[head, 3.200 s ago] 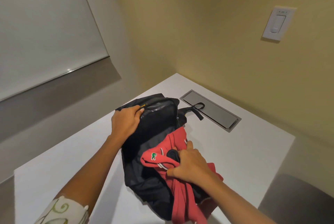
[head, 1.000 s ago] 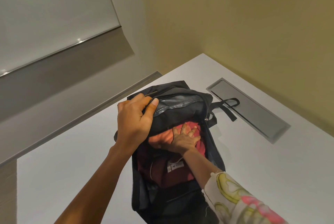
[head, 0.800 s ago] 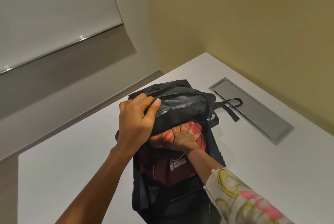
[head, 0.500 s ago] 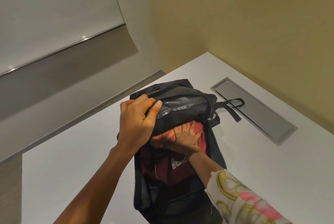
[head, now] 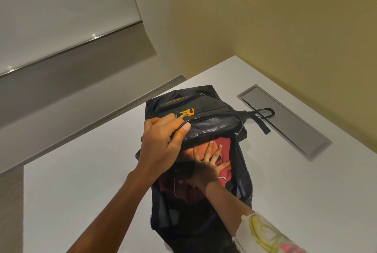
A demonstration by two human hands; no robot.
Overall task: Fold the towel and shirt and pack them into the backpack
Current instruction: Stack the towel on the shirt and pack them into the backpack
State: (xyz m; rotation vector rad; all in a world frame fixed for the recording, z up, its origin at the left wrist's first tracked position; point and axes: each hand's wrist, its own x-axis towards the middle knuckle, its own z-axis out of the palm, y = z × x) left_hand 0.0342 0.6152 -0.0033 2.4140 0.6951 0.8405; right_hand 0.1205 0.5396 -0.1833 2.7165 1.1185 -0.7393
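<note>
The flap of the backpack is gripped and lifted by the left hand so the mouth gapes; the red shirt, already inside, is pressed down by the right hand, fingers straight and spread (probably to free up room).

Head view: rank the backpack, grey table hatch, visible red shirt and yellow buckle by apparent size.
1. backpack
2. grey table hatch, roughly matched by the red shirt, which is partly hidden
3. yellow buckle

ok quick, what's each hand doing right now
left hand: closed, gripping the backpack flap
right hand: open, pressing flat on the red shirt inside
</note>
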